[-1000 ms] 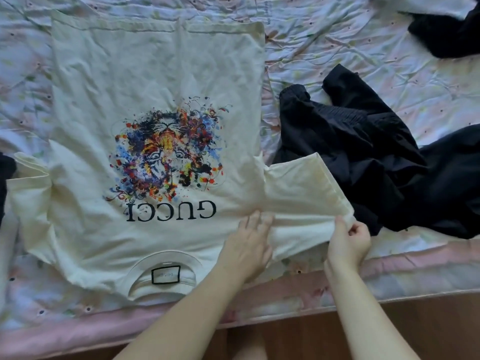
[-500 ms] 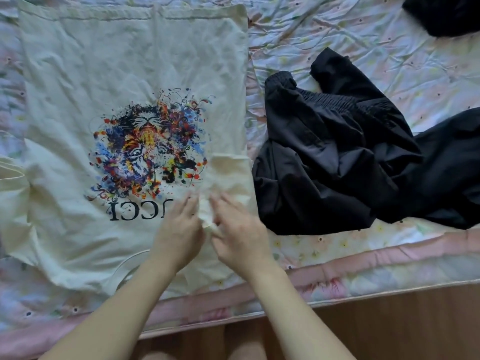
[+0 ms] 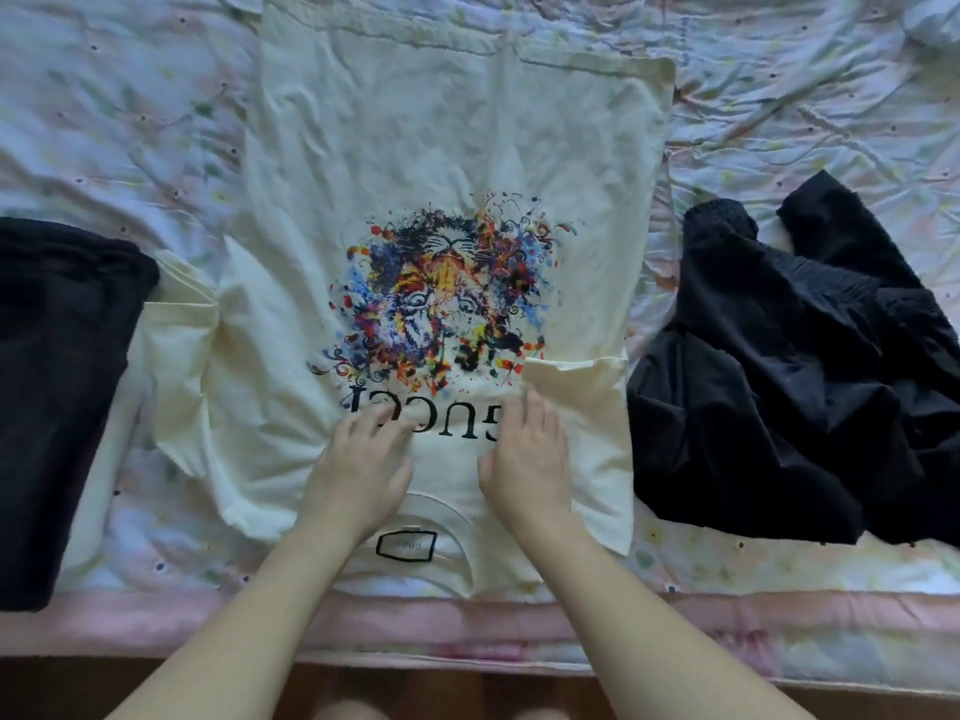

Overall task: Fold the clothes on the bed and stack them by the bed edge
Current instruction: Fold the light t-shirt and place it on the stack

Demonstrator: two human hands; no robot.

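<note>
A cream T-shirt with a colourful tiger print lies face up on the bed, collar toward me. Its right sleeve is folded inward over the chest. The left sleeve still sticks out sideways. My left hand rests flat on the shirt just above the collar, fingers spread. My right hand presses flat on the inner edge of the folded sleeve. Neither hand grips any cloth.
A crumpled pile of black clothes lies right of the shirt. Another black garment lies flat at the left, near the bed edge. The floral sheet is wrinkled. The pink mattress edge and wooden floor are below.
The right sleeve, held out sideways a second ago, now lies folded over the chest. Both hands have moved onto the shirt and press it flat. The view has shifted left.
</note>
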